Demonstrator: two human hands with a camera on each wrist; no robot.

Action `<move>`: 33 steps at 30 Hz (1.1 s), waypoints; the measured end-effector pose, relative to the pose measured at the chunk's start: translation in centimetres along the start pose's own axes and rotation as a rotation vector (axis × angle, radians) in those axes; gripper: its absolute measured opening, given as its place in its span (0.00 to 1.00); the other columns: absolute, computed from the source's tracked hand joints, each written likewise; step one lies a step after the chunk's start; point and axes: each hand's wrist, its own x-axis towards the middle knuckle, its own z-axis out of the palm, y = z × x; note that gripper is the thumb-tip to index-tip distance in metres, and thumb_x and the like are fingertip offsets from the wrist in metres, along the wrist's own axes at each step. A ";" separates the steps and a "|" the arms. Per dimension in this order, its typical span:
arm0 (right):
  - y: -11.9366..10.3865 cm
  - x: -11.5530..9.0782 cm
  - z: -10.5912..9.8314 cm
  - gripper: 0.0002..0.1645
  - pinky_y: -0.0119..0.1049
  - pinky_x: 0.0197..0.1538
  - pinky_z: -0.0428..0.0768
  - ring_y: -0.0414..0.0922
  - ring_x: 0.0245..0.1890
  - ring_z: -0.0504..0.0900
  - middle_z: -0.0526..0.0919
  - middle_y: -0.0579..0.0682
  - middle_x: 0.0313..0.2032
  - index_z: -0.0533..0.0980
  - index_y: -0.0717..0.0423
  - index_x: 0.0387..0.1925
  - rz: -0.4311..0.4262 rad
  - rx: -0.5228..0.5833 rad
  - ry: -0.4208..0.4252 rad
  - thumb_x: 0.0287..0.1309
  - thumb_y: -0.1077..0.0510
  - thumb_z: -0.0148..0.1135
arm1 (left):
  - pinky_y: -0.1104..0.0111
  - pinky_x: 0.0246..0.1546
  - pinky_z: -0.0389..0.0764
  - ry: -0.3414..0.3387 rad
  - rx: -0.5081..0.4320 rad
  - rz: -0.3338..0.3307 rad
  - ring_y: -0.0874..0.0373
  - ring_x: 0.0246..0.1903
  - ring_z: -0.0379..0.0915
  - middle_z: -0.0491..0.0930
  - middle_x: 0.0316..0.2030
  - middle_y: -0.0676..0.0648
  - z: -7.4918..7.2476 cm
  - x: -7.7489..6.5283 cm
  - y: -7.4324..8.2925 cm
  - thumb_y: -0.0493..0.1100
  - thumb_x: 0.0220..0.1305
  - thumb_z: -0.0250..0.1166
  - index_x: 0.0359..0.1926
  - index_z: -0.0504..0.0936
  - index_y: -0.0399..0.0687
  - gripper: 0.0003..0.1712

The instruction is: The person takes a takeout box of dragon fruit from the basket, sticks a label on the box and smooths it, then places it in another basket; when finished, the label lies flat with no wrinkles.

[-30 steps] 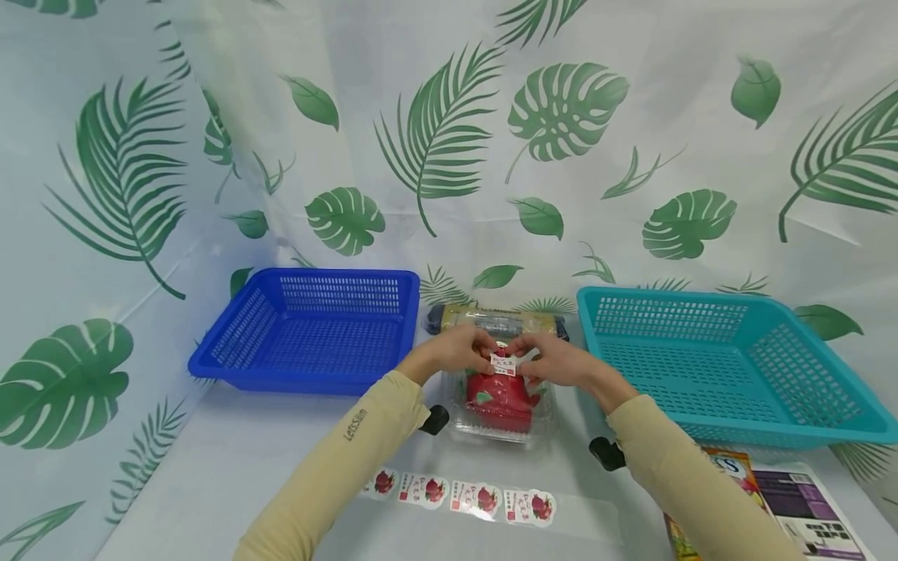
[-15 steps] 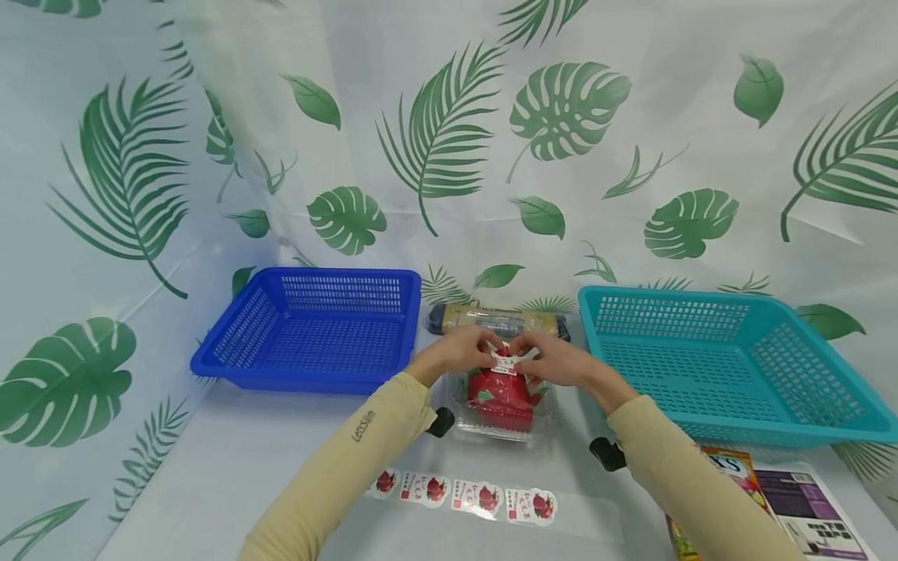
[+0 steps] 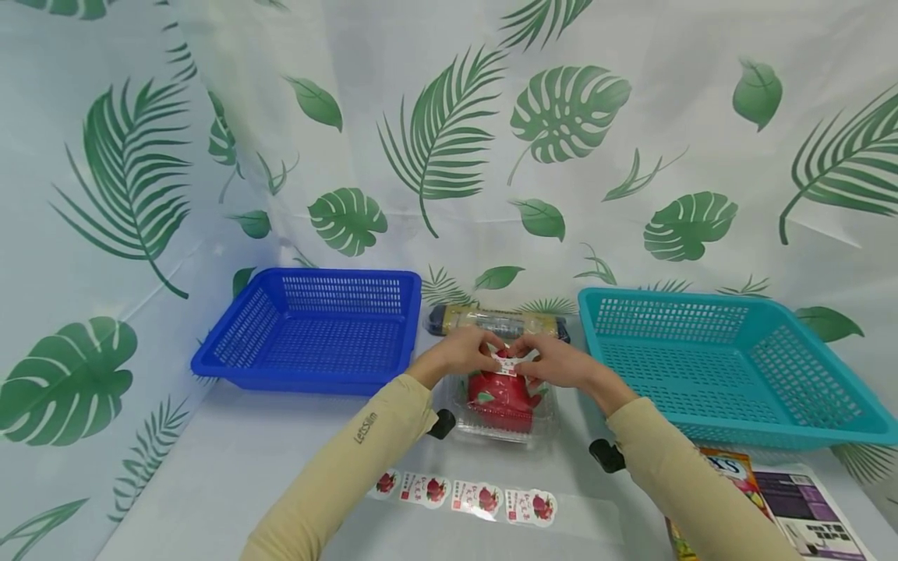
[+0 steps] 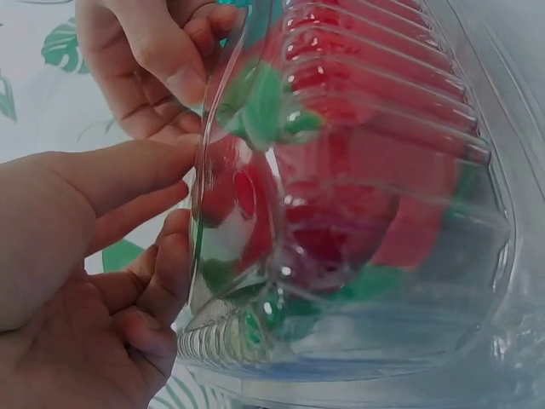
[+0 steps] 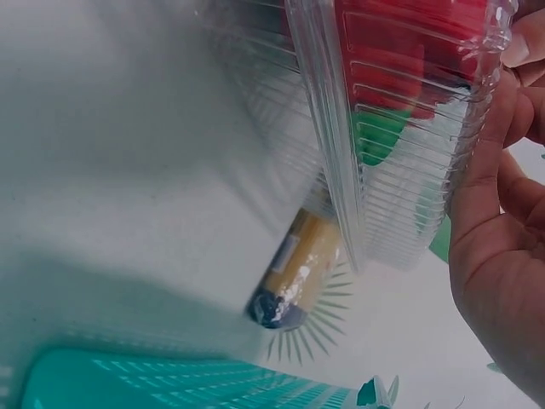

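Observation:
A clear plastic clamshell box stands mid-table with red dragon fruit with green tips inside. Over its lid, both hands pinch a small white sticker with dark lettering. The left hand has its thumb and fingers at the sticker's left edge; the right hand is at the right edge. In the left wrist view, the left hand's fingertips lie right at the lid's top surface. The right wrist view has the box beside the right hand, and the sticker is hidden there.
A strip of several dragon fruit stickers lies in front of the box. A blue basket is left, a teal basket right. Behind lies a wrapped yellow package. Printed packets lie front right, partly under the right forearm.
The sticker lies flatter over the lid than a second ago, and less of its lettering shows. The left forearm has shifted slightly right; the box has barely moved.

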 end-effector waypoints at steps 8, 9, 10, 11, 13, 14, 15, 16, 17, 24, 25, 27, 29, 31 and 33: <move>0.0 -0.1 0.0 0.29 0.42 0.40 0.83 0.47 0.32 0.82 0.71 0.63 0.51 0.64 0.69 0.65 0.006 0.010 0.000 0.67 0.61 0.57 | 0.72 0.33 0.77 -0.017 -0.022 0.005 0.62 0.33 0.77 0.84 0.38 0.48 -0.1 -0.1 -0.1 0.43 0.62 0.69 0.58 0.80 0.44 0.23; 0.0 -0.1 0.0 0.27 0.42 0.40 0.83 0.47 0.32 0.81 0.71 0.62 0.51 0.65 0.68 0.63 0.006 0.016 0.002 0.67 0.61 0.58 | 0.72 0.32 0.76 -0.021 -0.033 0.009 0.62 0.32 0.76 0.84 0.37 0.48 -0.2 -0.1 -0.2 0.42 0.62 0.69 0.59 0.80 0.43 0.24; 0.1 -0.2 0.0 0.25 0.42 0.40 0.83 0.47 0.32 0.81 0.72 0.62 0.50 0.67 0.67 0.60 0.008 0.022 0.006 0.66 0.60 0.58 | 0.72 0.32 0.76 -0.025 -0.043 0.012 0.62 0.32 0.75 0.83 0.35 0.49 -0.2 -0.2 -0.2 0.41 0.62 0.69 0.59 0.79 0.43 0.24; 0.1 -0.2 0.0 0.22 0.41 0.40 0.83 0.47 0.32 0.81 0.72 0.61 0.49 0.68 0.67 0.57 0.010 0.027 0.011 0.66 0.60 0.59 | 0.72 0.32 0.75 -0.029 -0.056 0.015 0.62 0.31 0.75 0.83 0.34 0.49 -0.3 -0.2 -0.2 0.40 0.62 0.68 0.59 0.79 0.42 0.23; 0.2 -0.1 0.1 0.18 0.40 0.40 0.83 0.47 0.32 0.81 0.73 0.59 0.47 0.70 0.65 0.52 0.019 0.029 0.020 0.65 0.59 0.60 | 0.72 0.32 0.75 -0.031 -0.074 0.020 0.61 0.30 0.74 0.81 0.32 0.49 -0.3 -0.2 -0.4 0.38 0.63 0.67 0.59 0.79 0.40 0.22; 0.2 -0.1 0.1 0.18 0.40 0.40 0.83 0.47 0.32 0.81 0.73 0.59 0.46 0.70 0.65 0.51 0.016 0.022 0.021 0.65 0.59 0.60 | 0.73 0.32 0.75 -0.030 -0.080 0.020 0.61 0.30 0.73 0.81 0.32 0.49 -0.3 -0.2 -0.4 0.37 0.64 0.66 0.59 0.79 0.40 0.22; 0.2 -0.1 0.1 0.17 0.40 0.40 0.83 0.47 0.32 0.81 0.74 0.59 0.46 0.70 0.65 0.50 0.018 0.021 0.023 0.65 0.59 0.61 | 0.73 0.32 0.74 -0.029 -0.088 0.016 0.61 0.30 0.73 0.81 0.31 0.49 -0.3 -0.2 -0.5 0.36 0.64 0.66 0.58 0.79 0.40 0.21; 0.2 -0.1 0.2 0.18 0.40 0.40 0.83 0.47 0.32 0.81 0.74 0.59 0.46 0.71 0.66 0.51 0.016 0.018 0.023 0.65 0.59 0.60 | 0.73 0.32 0.74 -0.026 -0.098 0.010 0.61 0.29 0.73 0.81 0.31 0.49 -0.2 -0.2 -0.5 0.36 0.64 0.66 0.58 0.79 0.39 0.21; 0.2 0.0 0.2 0.19 0.40 0.40 0.83 0.47 0.32 0.81 0.74 0.60 0.47 0.71 0.66 0.53 0.019 0.015 0.028 0.65 0.59 0.60 | 0.73 0.32 0.74 -0.022 -0.104 0.007 0.62 0.29 0.73 0.81 0.30 0.50 -0.2 -0.1 -0.5 0.36 0.64 0.66 0.58 0.79 0.39 0.20; 0.1 -0.1 0.2 0.32 0.40 0.41 0.83 0.46 0.33 0.81 0.72 0.62 0.51 0.65 0.68 0.65 0.022 -0.011 0.042 0.64 0.59 0.61 | 0.74 0.29 0.73 -0.018 -0.082 0.013 0.62 0.28 0.72 0.81 0.31 0.50 -0.2 -0.1 -0.4 0.40 0.61 0.70 0.57 0.80 0.40 0.23; 0.2 -0.2 0.2 0.32 0.40 0.41 0.83 0.46 0.34 0.81 0.72 0.62 0.51 0.65 0.68 0.65 0.016 -0.013 0.039 0.63 0.59 0.61 | 0.73 0.29 0.73 -0.021 -0.082 0.012 0.62 0.29 0.72 0.80 0.32 0.50 -0.2 -0.1 -0.5 0.40 0.61 0.70 0.57 0.80 0.40 0.23; 0.2 -0.3 0.2 0.33 0.41 0.41 0.83 0.46 0.35 0.81 0.72 0.62 0.51 0.65 0.68 0.65 0.006 -0.013 0.038 0.63 0.59 0.62 | 0.73 0.30 0.73 -0.031 -0.084 0.012 0.61 0.29 0.71 0.79 0.32 0.50 -0.2 -0.2 -0.5 0.39 0.61 0.70 0.57 0.80 0.40 0.23; 0.2 -0.3 0.2 0.32 0.41 0.41 0.83 0.47 0.36 0.80 0.72 0.62 0.52 0.66 0.68 0.65 0.005 -0.008 0.040 0.62 0.59 0.62 | 0.73 0.30 0.73 -0.034 -0.087 0.010 0.61 0.29 0.71 0.79 0.32 0.50 -0.3 -0.3 -0.6 0.39 0.62 0.69 0.57 0.80 0.40 0.22; 0.2 -0.4 0.2 0.32 0.41 0.41 0.83 0.47 0.36 0.80 0.72 0.62 0.51 0.66 0.67 0.65 0.005 -0.005 0.043 0.63 0.59 0.62 | 0.72 0.31 0.74 -0.030 -0.092 0.011 0.60 0.30 0.72 0.80 0.32 0.49 -0.3 -0.3 -0.5 0.39 0.63 0.68 0.57 0.80 0.40 0.21; 0.2 -0.3 0.3 0.31 0.41 0.41 0.83 0.46 0.35 0.80 0.72 0.61 0.51 0.66 0.67 0.64 0.006 -0.008 0.046 0.63 0.58 0.62 | 0.72 0.31 0.74 -0.024 -0.093 0.017 0.59 0.30 0.73 0.80 0.32 0.49 -0.2 -0.3 -0.5 0.39 0.63 0.67 0.57 0.80 0.39 0.21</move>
